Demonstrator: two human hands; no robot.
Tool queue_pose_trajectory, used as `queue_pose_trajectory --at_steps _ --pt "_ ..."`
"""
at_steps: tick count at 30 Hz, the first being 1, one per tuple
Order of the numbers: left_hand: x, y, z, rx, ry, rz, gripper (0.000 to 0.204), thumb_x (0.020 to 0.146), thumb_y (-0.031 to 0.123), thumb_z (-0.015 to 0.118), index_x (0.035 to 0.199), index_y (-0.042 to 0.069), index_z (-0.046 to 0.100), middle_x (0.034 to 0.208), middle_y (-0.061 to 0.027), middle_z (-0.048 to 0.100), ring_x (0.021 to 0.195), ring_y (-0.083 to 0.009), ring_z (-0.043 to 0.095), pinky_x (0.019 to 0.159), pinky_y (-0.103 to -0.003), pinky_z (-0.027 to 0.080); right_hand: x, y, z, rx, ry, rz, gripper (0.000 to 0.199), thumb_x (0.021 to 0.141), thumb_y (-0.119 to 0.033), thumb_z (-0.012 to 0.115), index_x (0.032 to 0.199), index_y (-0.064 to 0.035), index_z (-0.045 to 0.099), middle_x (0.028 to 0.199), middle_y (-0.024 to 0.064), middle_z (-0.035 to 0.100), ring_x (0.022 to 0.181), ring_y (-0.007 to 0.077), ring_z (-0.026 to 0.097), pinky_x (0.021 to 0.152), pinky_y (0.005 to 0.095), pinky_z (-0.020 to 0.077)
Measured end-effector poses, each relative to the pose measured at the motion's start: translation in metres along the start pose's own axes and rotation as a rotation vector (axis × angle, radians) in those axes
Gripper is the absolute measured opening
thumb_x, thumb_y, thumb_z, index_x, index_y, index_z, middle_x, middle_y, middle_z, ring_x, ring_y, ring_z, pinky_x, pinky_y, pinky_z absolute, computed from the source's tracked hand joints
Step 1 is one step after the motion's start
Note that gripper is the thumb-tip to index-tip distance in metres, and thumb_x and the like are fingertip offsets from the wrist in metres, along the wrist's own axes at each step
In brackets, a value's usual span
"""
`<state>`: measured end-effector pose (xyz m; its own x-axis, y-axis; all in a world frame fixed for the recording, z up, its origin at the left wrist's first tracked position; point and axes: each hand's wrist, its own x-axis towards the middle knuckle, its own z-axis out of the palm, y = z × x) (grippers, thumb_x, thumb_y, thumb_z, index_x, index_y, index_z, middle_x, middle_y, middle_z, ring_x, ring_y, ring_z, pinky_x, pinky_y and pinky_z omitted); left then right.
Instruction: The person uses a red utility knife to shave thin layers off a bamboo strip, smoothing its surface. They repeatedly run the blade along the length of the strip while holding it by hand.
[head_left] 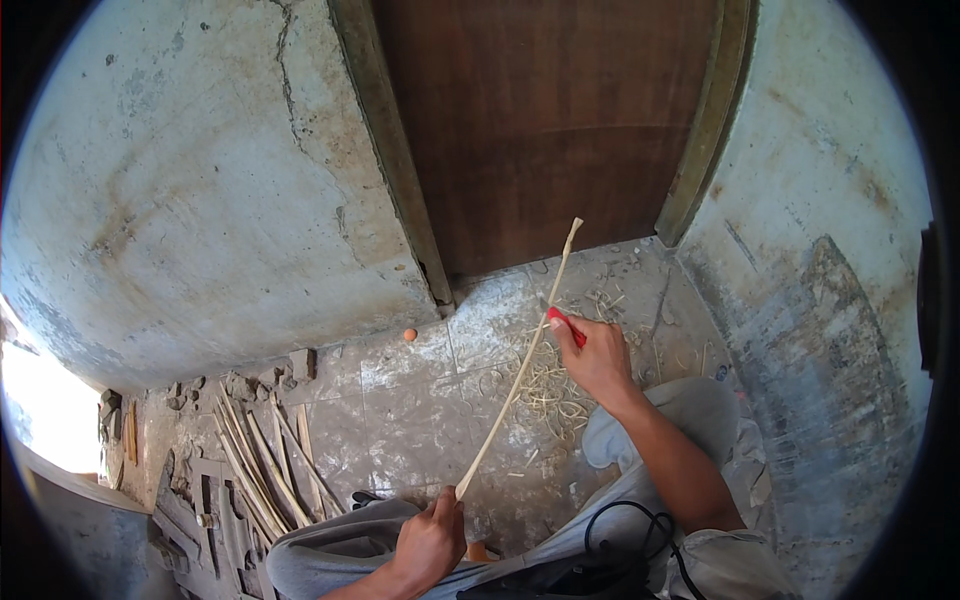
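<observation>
A long, thin pale strip of wood or bamboo (515,390) slants up and away from my lap, with a thicker knot near its far end. Its near end is gripped in my left hand (432,540), the fingers closed round it. My right hand (598,358) is closed on a red-handled knife (562,322), whose short blade meets the strip at about two thirds of its length. Curled pale shavings (555,395) lie on the floor beneath the strip and right hand.
Several split strips (262,470) lie in a bundle at the left, near rubble (270,380) along the wall. A small orange ball-like thing (410,335) sits on the tiled floor. A brown door (540,130) stands ahead between worn walls. A black cord (640,510) lies over my lap.
</observation>
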<state>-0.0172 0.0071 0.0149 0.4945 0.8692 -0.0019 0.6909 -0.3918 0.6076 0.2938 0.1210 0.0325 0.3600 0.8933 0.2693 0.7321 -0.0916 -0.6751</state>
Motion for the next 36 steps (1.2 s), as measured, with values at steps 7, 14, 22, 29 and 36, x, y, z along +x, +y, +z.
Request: queue_pose_trajectory --at_steps 7,14,22,29,36 --pt "-0.058 0.000 -0.027 0.014 -0.092 -0.154 0.033 0.094 0.006 0.056 0.124 -0.008 0.056 0.082 -0.0269 0.064 0.071 -0.0416 0.064 0.059 -0.051 0.049 0.003 0.001 -0.007 -0.001 0.014 -0.003 0.035 0.097 -0.037 0.061 0.091 -0.0048 0.073 0.070 0.0211 0.067 0.068 0.0432 0.066 0.061 0.0497 0.0500" --pt "-0.109 -0.032 -0.031 0.247 -0.087 -0.049 0.043 0.091 0.005 0.059 0.132 -0.008 0.052 0.091 -0.0300 0.066 0.074 -0.0445 0.064 0.054 -0.048 0.051 0.007 0.009 -0.013 0.005 0.076 -0.006 0.035 0.096 -0.037 0.063 0.093 -0.0035 0.073 0.069 0.0205 0.067 0.066 0.0406 0.067 0.060 0.0474 0.0502" --pt "-0.081 -0.026 -0.064 0.251 0.139 -0.099 0.044 0.095 0.009 0.058 0.136 -0.003 0.051 0.082 -0.0265 0.066 0.061 -0.0428 0.062 0.053 -0.050 0.048 -0.009 -0.007 -0.009 0.246 0.109 -0.082 0.033 0.095 -0.033 0.066 0.094 -0.0002 0.073 0.068 0.0175 0.067 0.060 0.0308 0.067 0.057 0.0385 0.0507" --pt "0.004 0.012 -0.109 0.430 0.242 -0.193 0.029 0.093 0.013 0.063 0.121 0.011 0.058 0.079 -0.0147 0.068 0.063 -0.0366 0.067 0.053 -0.047 0.050 -0.023 -0.012 0.001 0.420 0.139 -0.289 0.028 0.094 -0.027 0.069 0.101 0.0001 0.072 0.074 0.0161 0.070 0.062 0.0229 0.069 0.056 0.0342 0.0513" --pt "0.074 0.007 -0.063 0.443 0.382 -0.024 0.015 0.094 0.016 0.064 0.107 0.009 0.064 0.077 -0.0115 0.068 0.070 -0.0328 0.069 0.058 -0.043 0.052 -0.051 -0.022 0.025 0.446 -0.044 -0.322 0.026 0.094 -0.024 0.070 0.101 0.0014 0.070 0.077 0.0155 0.071 0.062 0.0238 0.069 0.057 0.0325 0.0528"
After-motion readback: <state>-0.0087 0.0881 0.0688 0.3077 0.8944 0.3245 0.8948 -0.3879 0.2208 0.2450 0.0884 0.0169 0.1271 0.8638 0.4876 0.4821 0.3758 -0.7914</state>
